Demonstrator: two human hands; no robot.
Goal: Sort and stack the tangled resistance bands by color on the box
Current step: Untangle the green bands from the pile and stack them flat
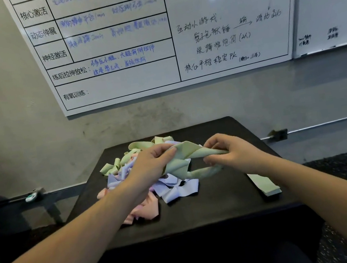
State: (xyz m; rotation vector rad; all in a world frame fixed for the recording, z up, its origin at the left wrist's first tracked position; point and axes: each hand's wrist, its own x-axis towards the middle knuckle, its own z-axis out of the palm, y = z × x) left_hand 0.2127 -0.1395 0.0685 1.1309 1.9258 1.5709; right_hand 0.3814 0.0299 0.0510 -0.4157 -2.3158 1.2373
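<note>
Both forearms are bare to the frame edge, and neither the left hand (150, 164) nor right hand (233, 153) wears anything.

one head-worn wide-angle view looks forward and down, close over the box (223, 191), toward the wall (6, 112).

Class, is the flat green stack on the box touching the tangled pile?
No: the green stack lies apart near the box's right edge, away from the pile.

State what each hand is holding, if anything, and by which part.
Both hands hold one twisted pale green elastic band: the left hand grips its left end, the right hand pinches its right end.
</note>
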